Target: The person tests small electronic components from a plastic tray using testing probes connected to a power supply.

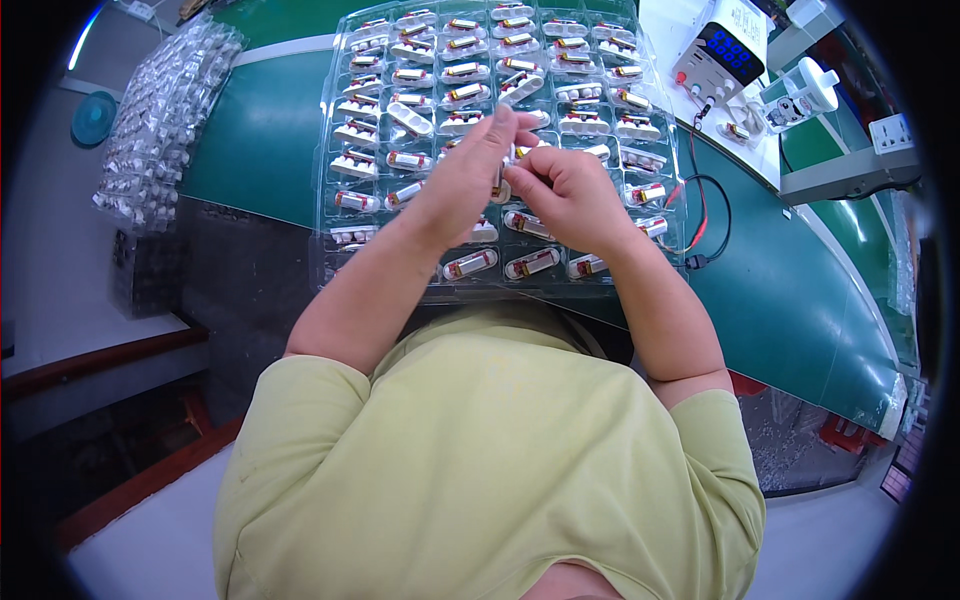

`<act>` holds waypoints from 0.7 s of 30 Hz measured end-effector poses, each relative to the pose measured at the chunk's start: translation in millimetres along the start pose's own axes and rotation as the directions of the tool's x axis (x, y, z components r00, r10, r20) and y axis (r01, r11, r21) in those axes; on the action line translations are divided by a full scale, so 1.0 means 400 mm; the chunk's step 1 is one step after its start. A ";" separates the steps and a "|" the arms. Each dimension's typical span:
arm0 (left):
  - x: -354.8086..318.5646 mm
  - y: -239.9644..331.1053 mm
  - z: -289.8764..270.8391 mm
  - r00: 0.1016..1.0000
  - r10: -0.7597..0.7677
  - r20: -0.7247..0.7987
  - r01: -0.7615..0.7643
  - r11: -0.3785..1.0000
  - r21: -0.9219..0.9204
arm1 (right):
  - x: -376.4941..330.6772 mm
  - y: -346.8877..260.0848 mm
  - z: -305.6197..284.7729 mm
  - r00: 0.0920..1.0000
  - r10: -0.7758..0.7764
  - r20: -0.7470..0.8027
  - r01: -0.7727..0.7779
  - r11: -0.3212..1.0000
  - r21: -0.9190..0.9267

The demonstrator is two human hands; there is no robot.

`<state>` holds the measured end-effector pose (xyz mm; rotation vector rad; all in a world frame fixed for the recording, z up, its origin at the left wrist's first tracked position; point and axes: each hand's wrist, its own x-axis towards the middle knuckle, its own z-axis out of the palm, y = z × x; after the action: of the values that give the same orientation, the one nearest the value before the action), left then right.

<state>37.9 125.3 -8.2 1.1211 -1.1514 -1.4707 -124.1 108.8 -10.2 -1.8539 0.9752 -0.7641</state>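
Bright, evenly lit, fisheye-bowed edges

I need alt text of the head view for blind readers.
The left hand and right hand hold a half-hidden piece over a clear tray of oblong parts on a green table. To the right is a power supply.

A single head-worn fisheye view looks steeply down from close above the yellow-green T-shirt (490, 450), facing out over the clear plastic tray (507, 245).
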 end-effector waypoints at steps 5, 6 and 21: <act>-0.025 0.007 -0.115 0.981 0.126 -0.144 0.010 0.718 0.696 | 0.022 0.044 -0.033 0.992 0.048 -0.117 -0.041 0.997 0.065; -0.039 -0.001 -0.121 0.981 0.131 -0.143 0.006 0.719 0.695 | 0.027 0.045 -0.038 0.987 0.047 -0.151 -0.035 0.996 0.082; -0.140 -0.023 -0.098 0.939 0.277 0.201 -0.286 0.312 0.906 | -0.024 -0.030 -0.047 0.869 -0.429 -0.248 0.246 0.808 -0.536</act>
<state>84.0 176.1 -16.7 1.5062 -2.1986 -0.3960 -140.3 112.8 7.5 -2.4377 1.1532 -1.1951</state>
